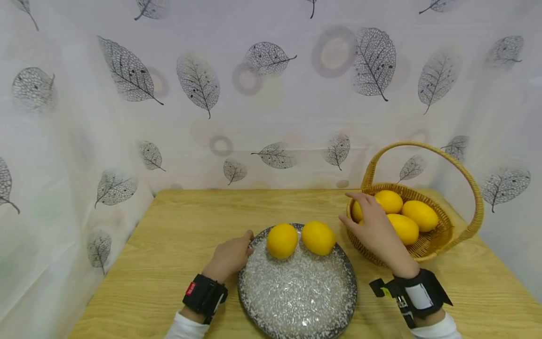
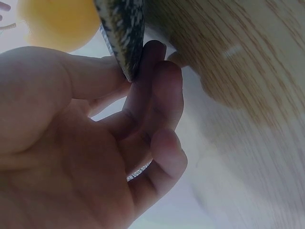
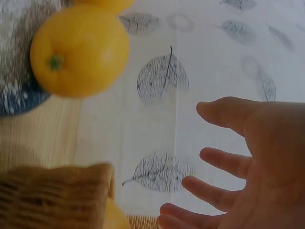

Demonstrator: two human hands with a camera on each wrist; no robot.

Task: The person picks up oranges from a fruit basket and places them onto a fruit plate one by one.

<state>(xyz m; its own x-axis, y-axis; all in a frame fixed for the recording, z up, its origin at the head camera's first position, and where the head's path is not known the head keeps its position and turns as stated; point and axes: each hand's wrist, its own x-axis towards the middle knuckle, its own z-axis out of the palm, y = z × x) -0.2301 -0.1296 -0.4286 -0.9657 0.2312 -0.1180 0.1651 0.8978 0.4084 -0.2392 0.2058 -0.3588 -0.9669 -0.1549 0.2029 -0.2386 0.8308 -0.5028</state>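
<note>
A round speckled grey plate [image 1: 296,292] with a dark rim lies on the table. Two yellow oranges, a left one [image 1: 282,240] and a right one [image 1: 318,238], sit side by side near its far edge. My left hand [image 1: 228,256] holds the plate's left rim [image 2: 125,33] between thumb and fingers. Over the left side of a wicker basket [image 1: 357,239] is my right hand [image 1: 377,228], its fingers spread and holding nothing. Several oranges [image 1: 420,216] lie in the basket, some partly hidden by that hand. In the right wrist view, one orange [image 3: 81,52] on the plate shows a green stem end.
The basket's tall arched handle [image 1: 423,144] rises above the right of the wooden table [image 1: 190,216]. A pale curtain [image 1: 288,113] printed with leaves stands behind the table and along its sides. Each wrist wears a black strap, the left one [image 1: 205,296] below the plate's left edge.
</note>
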